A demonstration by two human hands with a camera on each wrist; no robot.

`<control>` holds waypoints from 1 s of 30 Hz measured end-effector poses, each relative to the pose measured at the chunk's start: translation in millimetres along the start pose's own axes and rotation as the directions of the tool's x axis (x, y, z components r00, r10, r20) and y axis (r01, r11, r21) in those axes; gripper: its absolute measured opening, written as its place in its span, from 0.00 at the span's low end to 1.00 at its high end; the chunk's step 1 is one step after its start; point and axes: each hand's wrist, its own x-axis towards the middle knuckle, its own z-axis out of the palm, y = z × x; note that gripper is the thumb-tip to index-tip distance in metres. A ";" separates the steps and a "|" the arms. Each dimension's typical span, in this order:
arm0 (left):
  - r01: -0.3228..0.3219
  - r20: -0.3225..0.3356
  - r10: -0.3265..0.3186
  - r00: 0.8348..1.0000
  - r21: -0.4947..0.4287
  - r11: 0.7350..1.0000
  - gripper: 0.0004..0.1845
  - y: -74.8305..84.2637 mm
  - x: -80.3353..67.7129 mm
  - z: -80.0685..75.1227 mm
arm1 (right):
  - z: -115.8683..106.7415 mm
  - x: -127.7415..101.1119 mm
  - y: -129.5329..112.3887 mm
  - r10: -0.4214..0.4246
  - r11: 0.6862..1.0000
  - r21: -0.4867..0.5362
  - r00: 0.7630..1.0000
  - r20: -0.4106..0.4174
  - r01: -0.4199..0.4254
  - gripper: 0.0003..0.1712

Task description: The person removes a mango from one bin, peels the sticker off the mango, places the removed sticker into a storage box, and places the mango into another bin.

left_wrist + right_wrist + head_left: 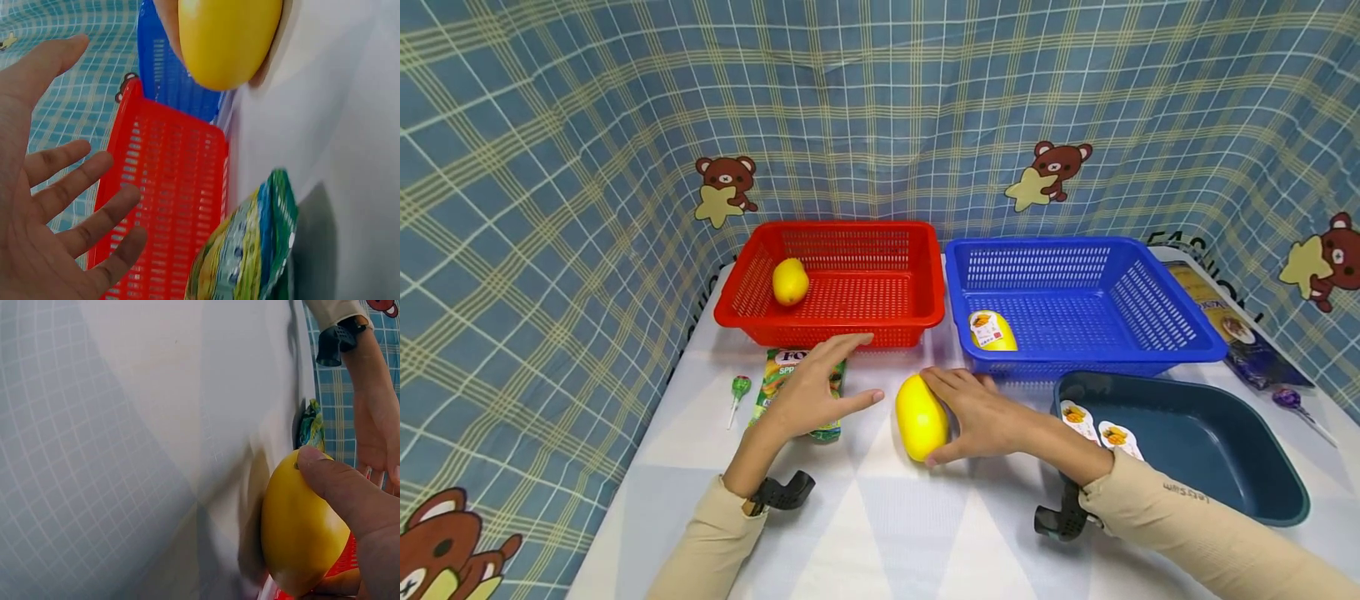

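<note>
Sleeved forearms reach in from the near edge of the table (865,517), each with a black wrist mount. At the middle of the table lies a yellow mango (921,417), and everything else sits around it. The right hand (981,417) grips the mango from its right side, fingers over the top and thumb at the near end; the wrist view shows the thumb (331,481) pressed on the skin. The left hand (812,387) hovers just left of the mango with fingers spread wide, holding nothing, above a green snack packet (790,392). Further left of the mango lies a green lollipop (739,392). Behind the mango stand a red basket (831,321) with a lemon (791,281) in it, and a blue basket (1078,358) holding a labelled yellow fruit (992,331). Right of the mango is a dark tub (1262,492) with two stickers (1097,429) on its rim; beyond it lie a purple lollipop (1292,402) and a dark packet (1232,325).
</note>
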 end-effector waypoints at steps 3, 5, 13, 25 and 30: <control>0.015 -0.017 -0.016 1.000 -0.011 1.000 0.43 -3.7 -0.8 -4.6 | 0.3 0.0 -0.3 0.002 1.000 0.000 1.000 0.001 -0.002 0.69; 0.014 -0.031 -0.015 0.999 -0.025 1.000 0.43 -6.2 -1.2 -7.4 | 0.5 0.0 -0.3 0.000 1.000 -0.001 1.000 -0.003 0.000 0.69; 0.007 -0.074 -0.011 0.997 -0.054 0.999 0.41 -16.5 -2.7 -17.6 | 0.2 -0.1 -0.2 0.014 1.000 0.007 1.000 0.010 -0.014 0.70; 0.014 -0.131 -0.023 0.991 -0.072 0.997 0.40 -28.2 -5.6 -38.7 | 0.4 0.4 -0.9 0.016 1.000 0.016 1.000 0.012 -0.016 0.70; 0.039 -0.144 -0.051 0.988 -0.087 0.995 0.40 -33.8 -7.0 -46.5 | 0.8 0.2 -1.1 0.018 1.000 0.015 1.000 0.010 -0.018 0.69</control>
